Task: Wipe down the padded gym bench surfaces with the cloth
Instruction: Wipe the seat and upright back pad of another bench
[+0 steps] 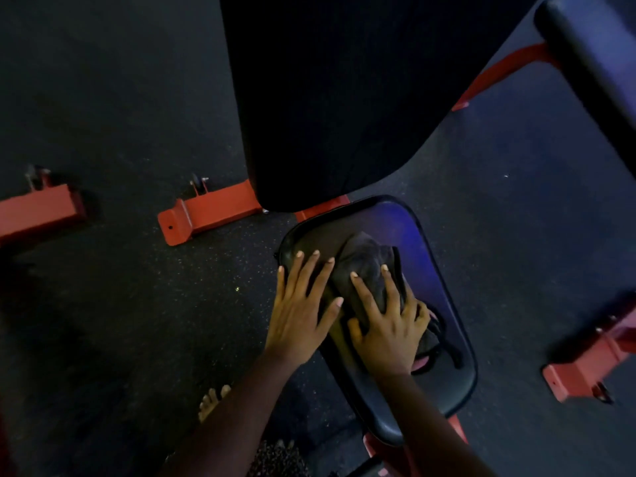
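The black padded seat pad (444,370) of a red-framed gym bench lies below me, and its long black back pad (330,98) rises beyond it. A dark bunched cloth (368,263) lies on the seat. My right hand (389,325) presses flat on the cloth with its fingers spread and straight. My left hand (299,304) rests flat on the seat's left part beside the cloth, fingers straight, its thumb near the cloth's edge.
Red steel frame feet stand on the dark rubber floor at left (210,211), far left (41,211) and lower right (585,366). Another black pad (592,53) on a red arm is at upper right. My bare foot (210,402) is on the floor.
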A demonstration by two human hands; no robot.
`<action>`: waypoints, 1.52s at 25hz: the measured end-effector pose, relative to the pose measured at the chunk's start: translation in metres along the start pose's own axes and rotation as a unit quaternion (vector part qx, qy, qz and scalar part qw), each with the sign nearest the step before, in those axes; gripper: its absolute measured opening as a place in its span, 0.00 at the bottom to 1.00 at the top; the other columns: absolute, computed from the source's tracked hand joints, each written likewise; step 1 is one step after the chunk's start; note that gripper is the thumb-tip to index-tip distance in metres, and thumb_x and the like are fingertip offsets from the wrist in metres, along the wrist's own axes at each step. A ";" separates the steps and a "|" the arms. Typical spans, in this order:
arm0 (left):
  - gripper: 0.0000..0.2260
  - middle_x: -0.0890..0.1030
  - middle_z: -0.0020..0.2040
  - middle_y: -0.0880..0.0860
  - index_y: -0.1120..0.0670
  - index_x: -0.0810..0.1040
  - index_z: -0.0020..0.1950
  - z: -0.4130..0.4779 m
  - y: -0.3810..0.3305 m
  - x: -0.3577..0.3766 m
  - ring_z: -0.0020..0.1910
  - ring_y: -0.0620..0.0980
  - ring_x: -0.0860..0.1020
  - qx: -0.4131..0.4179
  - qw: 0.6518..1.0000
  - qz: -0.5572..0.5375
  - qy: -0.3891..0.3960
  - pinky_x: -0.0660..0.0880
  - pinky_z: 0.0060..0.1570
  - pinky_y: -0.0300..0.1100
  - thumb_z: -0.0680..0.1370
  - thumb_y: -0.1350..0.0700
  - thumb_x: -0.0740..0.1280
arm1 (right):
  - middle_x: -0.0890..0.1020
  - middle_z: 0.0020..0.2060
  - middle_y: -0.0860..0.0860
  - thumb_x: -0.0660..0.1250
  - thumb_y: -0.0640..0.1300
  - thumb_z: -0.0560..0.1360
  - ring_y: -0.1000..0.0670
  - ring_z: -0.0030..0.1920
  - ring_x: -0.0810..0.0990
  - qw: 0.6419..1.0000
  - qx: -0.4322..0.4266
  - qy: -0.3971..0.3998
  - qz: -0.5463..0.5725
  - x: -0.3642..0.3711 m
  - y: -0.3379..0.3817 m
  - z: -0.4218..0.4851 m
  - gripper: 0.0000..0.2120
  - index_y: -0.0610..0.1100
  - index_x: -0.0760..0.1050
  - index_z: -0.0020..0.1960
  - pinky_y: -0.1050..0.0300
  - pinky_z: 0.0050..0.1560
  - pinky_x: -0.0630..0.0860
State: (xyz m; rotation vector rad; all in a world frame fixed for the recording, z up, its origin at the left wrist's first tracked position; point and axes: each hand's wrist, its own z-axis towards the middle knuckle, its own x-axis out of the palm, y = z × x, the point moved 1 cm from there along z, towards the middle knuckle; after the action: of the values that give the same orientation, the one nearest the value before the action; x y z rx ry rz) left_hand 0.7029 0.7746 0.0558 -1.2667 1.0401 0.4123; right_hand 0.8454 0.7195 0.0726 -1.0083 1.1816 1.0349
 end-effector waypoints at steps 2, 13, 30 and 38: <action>0.27 0.51 0.77 0.51 0.49 0.51 0.76 0.002 0.014 0.013 0.76 0.50 0.42 0.032 0.999 0.043 0.001 0.37 0.74 0.51 0.79 0.39 0.44 | 0.64 0.69 0.47 0.59 0.58 0.67 0.39 0.63 0.66 1.000 -0.009 -0.022 -0.020 0.005 0.003 -0.003 0.31 0.60 0.61 0.70 0.41 0.58 0.63; 0.28 0.57 0.76 0.49 0.49 0.56 0.74 0.003 0.027 0.037 0.76 0.49 0.45 0.101 0.989 -0.041 -0.098 0.36 0.73 0.50 0.78 0.37 0.44 | 0.64 0.70 0.46 0.56 0.60 0.68 0.40 0.64 0.63 0.993 -0.032 -0.105 -0.041 0.020 0.003 -0.011 0.30 0.60 0.62 0.71 0.39 0.60 0.61; 0.21 0.69 0.69 0.52 0.50 0.67 0.69 0.000 0.021 -0.143 0.69 0.48 0.67 0.063 0.929 -0.298 -0.208 0.62 0.71 0.46 0.77 0.52 0.64 | 0.71 0.67 0.45 0.68 0.39 0.70 0.41 0.62 0.73 0.927 -0.046 -0.232 0.292 -0.036 -0.013 0.017 0.28 0.59 0.70 0.67 0.42 0.57 0.72; 0.24 0.66 0.69 0.45 0.48 0.57 0.74 0.080 -0.041 -0.276 0.71 0.47 0.63 0.121 0.863 -0.401 -0.281 0.60 0.67 0.43 0.79 0.49 0.57 | 0.74 0.64 0.44 0.62 0.43 0.70 0.48 0.59 0.74 0.694 -0.069 -0.567 0.438 -0.201 0.032 0.126 0.22 0.54 0.72 0.64 0.51 0.57 0.73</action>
State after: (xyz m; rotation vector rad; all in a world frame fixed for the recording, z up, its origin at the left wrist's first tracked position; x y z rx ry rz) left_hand 0.6263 0.9102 0.3003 -1.1342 0.0171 -0.0151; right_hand 0.8248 0.8312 0.2836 0.3253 0.4270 2.0801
